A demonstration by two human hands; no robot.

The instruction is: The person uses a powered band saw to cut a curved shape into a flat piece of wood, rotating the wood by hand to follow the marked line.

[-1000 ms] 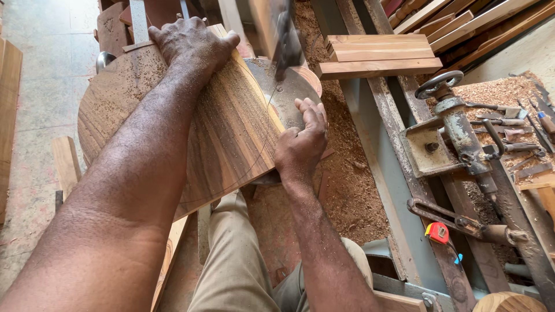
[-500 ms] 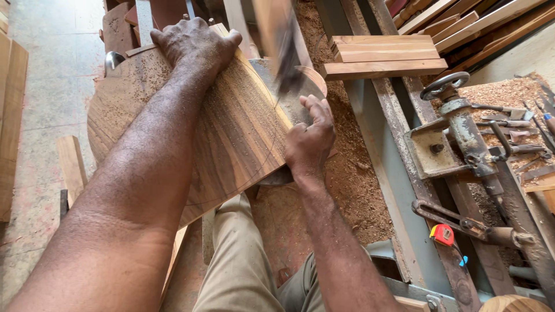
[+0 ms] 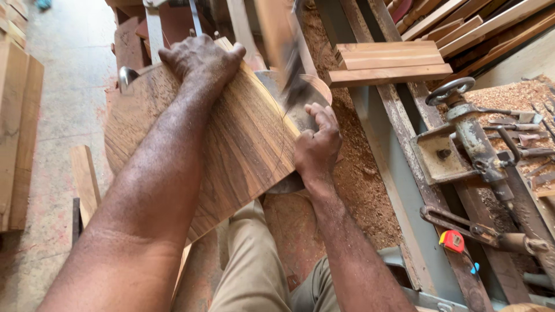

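A striped hardwood board [image 3: 231, 144] is held flat on the round table of a bandsaw [image 3: 272, 81] and is being fed against the blurred blade [image 3: 293, 75]. Compared with the view 1 second ago, the board is seen to have been swung and pushed further in: its right edge now lies closer under the blade, and a thin curved line on its face is reached by the cut, or so it seems, since the blade is smeared by motion. The left hand [image 3: 199, 58] is spread over the far corner of the board, fingers curled down on its edge, pressing rather than gripping. The right hand [image 3: 317, 144] has been shifted up along the near right edge, fingers together and bent against the wood, close beside the blade. From this, the curved cut is judged to be partway along. Sawdust [image 3: 352, 167] is heaped to the right, with a red tape measure [image 3: 452, 240] and a stack of planks [image 3: 387, 62] well apart from the hands.
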